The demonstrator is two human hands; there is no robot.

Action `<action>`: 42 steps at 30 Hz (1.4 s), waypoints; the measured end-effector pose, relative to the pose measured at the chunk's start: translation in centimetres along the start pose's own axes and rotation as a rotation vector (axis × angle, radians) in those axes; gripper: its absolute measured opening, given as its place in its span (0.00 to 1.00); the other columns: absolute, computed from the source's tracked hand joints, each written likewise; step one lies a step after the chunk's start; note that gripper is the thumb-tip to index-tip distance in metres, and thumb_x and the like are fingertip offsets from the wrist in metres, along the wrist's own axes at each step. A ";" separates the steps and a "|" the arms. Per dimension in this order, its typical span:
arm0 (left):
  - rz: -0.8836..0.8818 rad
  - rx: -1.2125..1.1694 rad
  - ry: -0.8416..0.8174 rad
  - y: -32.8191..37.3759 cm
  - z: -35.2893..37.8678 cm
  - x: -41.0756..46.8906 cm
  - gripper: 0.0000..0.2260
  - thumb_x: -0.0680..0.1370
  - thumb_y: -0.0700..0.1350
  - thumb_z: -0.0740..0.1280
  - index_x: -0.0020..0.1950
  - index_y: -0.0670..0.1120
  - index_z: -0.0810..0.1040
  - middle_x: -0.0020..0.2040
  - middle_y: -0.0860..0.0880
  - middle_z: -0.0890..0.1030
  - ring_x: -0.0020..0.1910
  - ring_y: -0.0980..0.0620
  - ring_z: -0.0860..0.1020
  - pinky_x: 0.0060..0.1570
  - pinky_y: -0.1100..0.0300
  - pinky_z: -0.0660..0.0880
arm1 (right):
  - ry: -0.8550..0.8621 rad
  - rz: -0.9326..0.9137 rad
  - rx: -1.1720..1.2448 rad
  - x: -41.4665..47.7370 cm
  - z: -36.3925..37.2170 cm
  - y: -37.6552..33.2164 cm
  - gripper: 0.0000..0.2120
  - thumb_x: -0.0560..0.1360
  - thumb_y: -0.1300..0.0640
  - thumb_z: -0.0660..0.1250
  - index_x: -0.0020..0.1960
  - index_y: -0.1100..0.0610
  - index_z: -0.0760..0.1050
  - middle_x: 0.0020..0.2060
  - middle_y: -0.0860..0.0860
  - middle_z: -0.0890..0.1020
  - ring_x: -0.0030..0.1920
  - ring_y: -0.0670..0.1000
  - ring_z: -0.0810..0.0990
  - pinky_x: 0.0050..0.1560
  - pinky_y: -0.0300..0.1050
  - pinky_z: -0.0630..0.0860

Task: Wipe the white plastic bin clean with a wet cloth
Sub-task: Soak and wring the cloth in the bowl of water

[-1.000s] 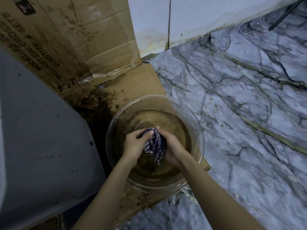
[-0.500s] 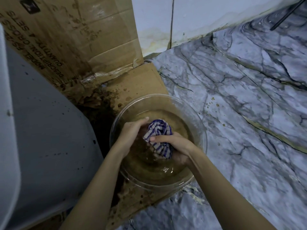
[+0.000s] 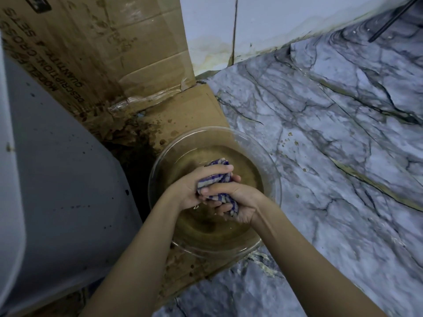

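A blue-and-white striped cloth [image 3: 216, 179] is bunched between both hands over a clear bowl [image 3: 272, 172] of brownish water. My left hand [image 3: 194, 186] grips the cloth's upper part, fingers curled over it. My right hand [image 3: 238, 200] grips its lower part, thumb across the top. Much of the cloth is hidden inside the two fists. The white plastic bin [image 3: 59, 191] fills the left side of the view, its surface speckled with dark spots.
The bowl stands on a wet, stained flattened cardboard sheet [image 3: 190, 110], with a cardboard box [image 3: 103, 42] upright behind it. Grey marbled floor [image 3: 332, 145] spreads to the right, a white wall [image 3: 263, 24] at the back. A dark rod [image 3: 389, 21] leans at top right.
Both hands have closed tighter round the cloth and brought it together above the water; the right hand turned over the lower end. The view shifted slightly.
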State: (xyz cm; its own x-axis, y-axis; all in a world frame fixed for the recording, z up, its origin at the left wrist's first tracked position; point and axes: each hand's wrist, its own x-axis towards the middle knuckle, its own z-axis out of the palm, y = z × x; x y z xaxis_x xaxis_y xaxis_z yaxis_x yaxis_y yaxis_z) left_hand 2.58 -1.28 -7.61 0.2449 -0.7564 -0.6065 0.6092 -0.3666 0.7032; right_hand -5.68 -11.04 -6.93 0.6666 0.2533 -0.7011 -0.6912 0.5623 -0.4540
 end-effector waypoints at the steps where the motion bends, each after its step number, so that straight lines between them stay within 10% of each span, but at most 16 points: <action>1: 0.002 -0.012 0.016 0.0 0.0 0.1 0.11 0.77 0.48 0.65 0.38 0.45 0.81 0.34 0.48 0.80 0.30 0.54 0.80 0.21 0.66 0.74 | 0.014 0.012 -0.009 0.0 0.1 0.0 0.09 0.75 0.67 0.63 0.37 0.62 0.73 0.24 0.51 0.76 0.18 0.42 0.71 0.15 0.28 0.63; 6: -0.005 0.014 0.164 0.0 -0.2 0.6 0.12 0.76 0.49 0.68 0.47 0.40 0.78 0.39 0.44 0.81 0.29 0.51 0.81 0.23 0.64 0.76 | 0.055 0.062 -0.022 0.5 0.5 0.1 0.11 0.75 0.67 0.62 0.33 0.61 0.71 0.23 0.50 0.74 0.16 0.42 0.67 0.14 0.28 0.60; 10: -0.010 0.016 0.221 -0.2 -0.1 1.1 0.14 0.74 0.51 0.70 0.45 0.40 0.79 0.45 0.39 0.82 0.53 0.39 0.81 0.53 0.46 0.77 | 0.153 0.061 -0.089 1.0 0.7 0.3 0.12 0.74 0.67 0.62 0.32 0.60 0.69 0.19 0.49 0.71 0.14 0.42 0.64 0.13 0.29 0.58; 19: 0.046 0.077 0.314 -0.6 0.7 2.3 0.16 0.75 0.56 0.67 0.33 0.46 0.78 0.32 0.49 0.80 0.37 0.50 0.79 0.49 0.56 0.75 | 0.492 -0.161 -0.435 1.3 1.3 1.4 0.09 0.65 0.68 0.67 0.33 0.59 0.69 0.21 0.51 0.70 0.15 0.44 0.67 0.17 0.33 0.63; 23: 0.013 -0.009 0.102 -0.6 0.1 2.1 0.14 0.76 0.53 0.66 0.37 0.46 0.82 0.45 0.46 0.85 0.52 0.47 0.81 0.59 0.53 0.74 | 0.173 -0.166 -0.081 -0.5 -0.1 1.7 0.04 0.71 0.66 0.68 0.46 0.61 0.77 0.36 0.58 0.81 0.31 0.51 0.81 0.29 0.42 0.81; 29: 0.114 -0.414 -0.190 0.2 0.4 1.1 0.14 0.75 0.50 0.61 0.46 0.42 0.83 0.48 0.46 0.84 0.49 0.49 0.82 0.53 0.54 0.78 | -0.548 -0.189 0.595 -0.6 -2.2 3.2 0.33 0.70 0.44 0.71 0.68 0.61 0.68 0.52 0.66 0.80 0.42 0.60 0.85 0.36 0.50 0.83; 42: 0.142 -0.324 -0.065 3.0 1.6 1.0 0.11 0.72 0.53 0.65 0.35 0.46 0.73 0.28 0.54 0.73 0.29 0.59 0.72 0.35 0.68 0.72 | -0.339 -0.135 0.364 -0.5 1.0 0.1 0.16 0.57 0.51 0.81 0.29 0.57 0.75 0.17 0.48 0.69 0.13 0.43 0.66 0.12 0.30 0.60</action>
State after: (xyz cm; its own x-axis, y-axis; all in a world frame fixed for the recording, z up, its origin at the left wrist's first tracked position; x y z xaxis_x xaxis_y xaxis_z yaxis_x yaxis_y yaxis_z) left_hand 3.51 -4.00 -5.51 0.3024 -0.8242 -0.4788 0.7827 -0.0720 0.6182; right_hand -5.80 -10.33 -6.01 0.8378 0.3667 -0.4045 -0.4910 0.8300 -0.2645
